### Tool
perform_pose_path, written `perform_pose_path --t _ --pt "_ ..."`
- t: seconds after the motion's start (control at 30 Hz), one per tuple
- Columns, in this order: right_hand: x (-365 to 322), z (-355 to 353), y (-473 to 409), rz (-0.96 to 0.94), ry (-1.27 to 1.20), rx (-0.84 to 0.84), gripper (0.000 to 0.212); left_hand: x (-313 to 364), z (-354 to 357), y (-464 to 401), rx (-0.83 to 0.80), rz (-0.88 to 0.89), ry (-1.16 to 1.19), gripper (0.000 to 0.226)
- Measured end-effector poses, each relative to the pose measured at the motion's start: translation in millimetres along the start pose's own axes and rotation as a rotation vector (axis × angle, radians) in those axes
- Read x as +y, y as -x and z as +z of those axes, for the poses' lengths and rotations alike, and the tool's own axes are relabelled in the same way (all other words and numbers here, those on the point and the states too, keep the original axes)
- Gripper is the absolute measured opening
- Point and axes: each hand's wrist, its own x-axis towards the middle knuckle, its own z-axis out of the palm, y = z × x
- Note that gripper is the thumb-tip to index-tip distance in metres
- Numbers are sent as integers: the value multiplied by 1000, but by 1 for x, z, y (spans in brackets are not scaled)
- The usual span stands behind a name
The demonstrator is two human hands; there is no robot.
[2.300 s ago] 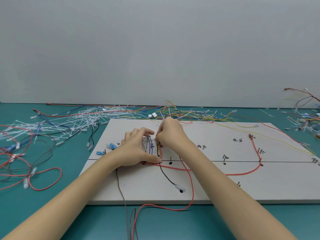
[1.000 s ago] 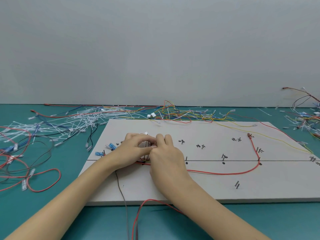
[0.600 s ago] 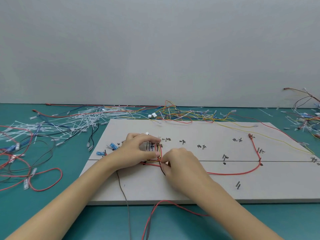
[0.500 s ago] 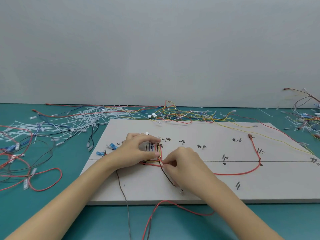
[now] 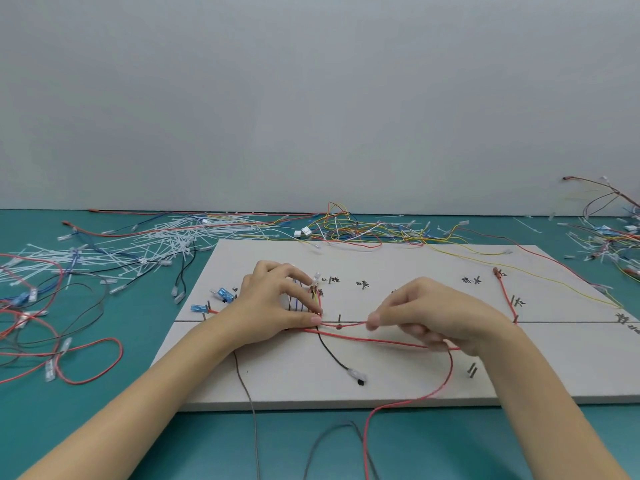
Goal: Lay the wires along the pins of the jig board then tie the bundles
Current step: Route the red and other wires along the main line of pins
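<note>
The white jig board (image 5: 398,379) lies flat on the teal table, with dark pins and handwritten marks. My left hand (image 5: 273,306) pinches a short bundle of coloured wires (image 5: 313,299) at the board's left-centre, thumb pressed on the ruled line. My right hand (image 5: 436,317) pinches a red wire (image 5: 349,324) and holds it taut rightward along that line past a pin (image 5: 339,318). A second red wire (image 5: 374,339) runs just below and loops off the front edge. A black wire (image 5: 332,355) with a clear terminal trails toward me.
White cable ties (image 5: 138,244) and loose wires (image 5: 52,327) litter the table left of the board. A tangle of yellow and red wires (image 5: 346,226) lies behind it, more wires (image 5: 609,237) at the far right. Another red wire (image 5: 504,292) stands routed on the board's right.
My right hand has slid rightward from beside my left hand, drawing the red wire out along the ruled line. My left hand has stayed on the bundle.
</note>
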Motion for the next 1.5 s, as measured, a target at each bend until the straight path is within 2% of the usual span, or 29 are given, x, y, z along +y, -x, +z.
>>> perform_pose_path --t 0.13,0.2,0.43,0.67,0.87,0.97,1.1,1.3,1.5 --pt "6 -26 5 -46 -277 156 13 4 1 0 8 -17 -11 11" --pt "9 -35 7 -58 -313 228 10 6 1 1 13 -22 -3 13" --pt "20 -46 8 70 -69 354 15 10 3 1 23 -38 57 9" --pt "29 -50 10 241 64 323 9 11 2 2 1 -59 116 11" --pt "33 -52 13 286 146 407 24 12 2 2 -5 -59 123 14" --pt "32 -52 13 292 157 445 29 13 2 3 -1 -59 121 14" --pt "31 -54 14 299 111 438 8 13 2 3 0 -57 120 19" --pt "37 -56 13 368 118 409 13 13 3 3 -2 -66 126 18" --pt "44 -65 15 352 162 581 13 13 4 3 -4 -71 125 19"
